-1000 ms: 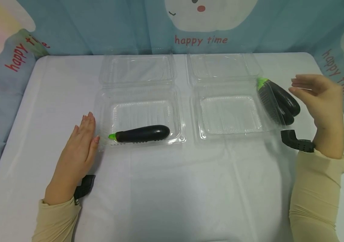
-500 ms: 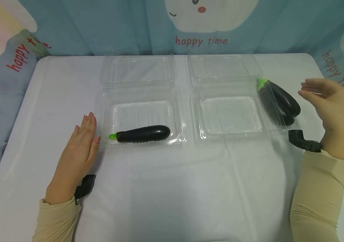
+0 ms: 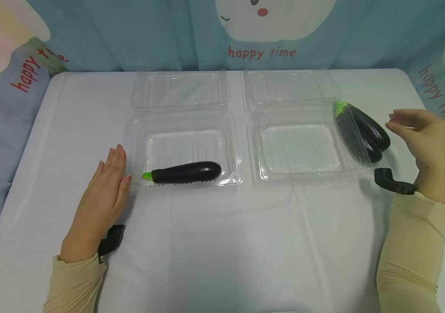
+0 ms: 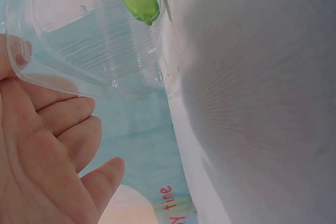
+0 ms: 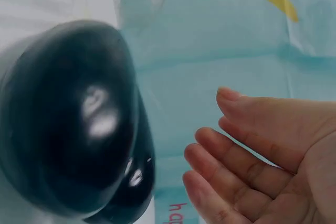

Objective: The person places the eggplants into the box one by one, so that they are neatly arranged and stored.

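Glossy dark-purple skin, green calyx: two eggplants [image 3: 363, 130] side by side on white tablecloth [image 3: 214, 243], leaning against right edge of right clamshell box [image 3: 298, 148]. Right hand [image 3: 422, 134] raised just beside them, not touching; fingers straight and loosely together, palm toward fruit. Left hand [image 3: 105, 191] flat on cloth, fingers together, tips touching left rim of left clamshell box [image 3: 185, 148]. Third eggplant [image 3: 185, 172] inside that box along near wall. Both lids folded back, open.

Handling judgement: probably firm, moderately light, smooth and likely slippery; best grasped around thick mid-body, not the calyx. Boxes thin, likely flexible and easily shifted.

Legible writing: "happy time" in red on blue backdrop [image 3: 261, 53]. No labels seen on boxes.
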Demonstrator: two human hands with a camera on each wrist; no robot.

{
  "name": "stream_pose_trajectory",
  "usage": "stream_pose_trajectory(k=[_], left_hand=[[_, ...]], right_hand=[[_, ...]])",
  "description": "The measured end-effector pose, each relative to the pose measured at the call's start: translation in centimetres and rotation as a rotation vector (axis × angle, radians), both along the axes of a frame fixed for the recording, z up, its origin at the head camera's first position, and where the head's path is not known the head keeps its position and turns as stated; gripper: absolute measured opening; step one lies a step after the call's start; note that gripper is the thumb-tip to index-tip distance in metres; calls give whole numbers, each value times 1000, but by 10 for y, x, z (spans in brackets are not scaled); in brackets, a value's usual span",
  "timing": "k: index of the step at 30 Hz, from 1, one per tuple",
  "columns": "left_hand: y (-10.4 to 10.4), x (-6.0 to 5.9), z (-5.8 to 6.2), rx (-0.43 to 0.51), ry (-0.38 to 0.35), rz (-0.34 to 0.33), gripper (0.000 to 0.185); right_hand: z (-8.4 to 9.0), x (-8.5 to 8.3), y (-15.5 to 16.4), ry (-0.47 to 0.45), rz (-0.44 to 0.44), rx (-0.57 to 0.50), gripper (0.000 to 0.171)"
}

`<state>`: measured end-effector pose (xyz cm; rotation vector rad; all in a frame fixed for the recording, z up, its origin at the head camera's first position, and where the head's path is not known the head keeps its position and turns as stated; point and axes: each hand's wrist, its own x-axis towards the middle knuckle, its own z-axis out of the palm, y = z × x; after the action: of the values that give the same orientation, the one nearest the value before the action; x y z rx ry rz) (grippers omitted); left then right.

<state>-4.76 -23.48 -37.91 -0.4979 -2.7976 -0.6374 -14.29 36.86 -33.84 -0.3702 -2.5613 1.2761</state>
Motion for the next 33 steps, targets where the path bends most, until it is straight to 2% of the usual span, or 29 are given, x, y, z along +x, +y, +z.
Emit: stream_pose_trajectory(k=[2,7,15,18,23,28,33], left_hand=[[0,0,0,-4,-4,2,54],[0,0,0,-5,-2,0,54],[0,0,1,-1,-15,-2,53],[0,1,0,0,-3,-4,54],[0,1,-1,1,3,-4,54],[1,1,0,-1,-1,-3,54],[1,1,1,2,-1,-3,54]], right_hand=[[-3,0,2,-1,11,34,35],[-11,-1,7,11,70,29,36],[-24,-6,18,-30,121,71,42],[-29,-7,25,-72,123,73,46],[-53,-18,53,-139,117,125,51],[-75,-29,77,-135,128,155,54],[-72,-28,71,-144,122,184,54]])
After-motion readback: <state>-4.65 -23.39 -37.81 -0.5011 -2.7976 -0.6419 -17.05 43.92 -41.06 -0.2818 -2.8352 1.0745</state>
